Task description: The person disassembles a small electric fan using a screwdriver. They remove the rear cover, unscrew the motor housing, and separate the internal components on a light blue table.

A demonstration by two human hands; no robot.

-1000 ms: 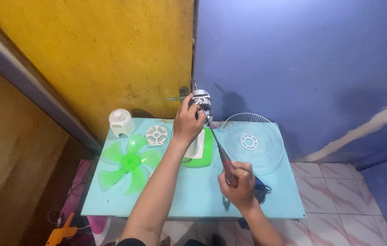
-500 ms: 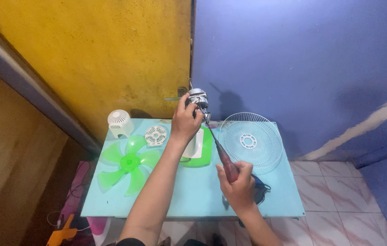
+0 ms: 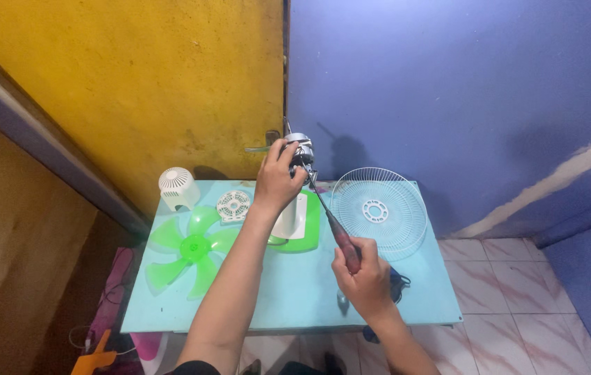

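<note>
Not much changed from half a second back: my right hand (image 3: 365,278) slid a touch lower, screwdriver (image 3: 333,229) still angled up to the fan motor (image 3: 300,149) at 12 o'clock. Left hand (image 3: 276,182) fingers stay clenched around the motor; right fingers are wrapped on the red handle. On the counter (image 3: 295,305): green fan blade (image 3: 194,248) at 9 o'clock, white wire grille (image 3: 379,208) at 2. No labels I can make out.

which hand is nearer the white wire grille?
Right. The right hand grips a screwdriver just below the grille. The left hand is on the fan motor, left of it.
</note>
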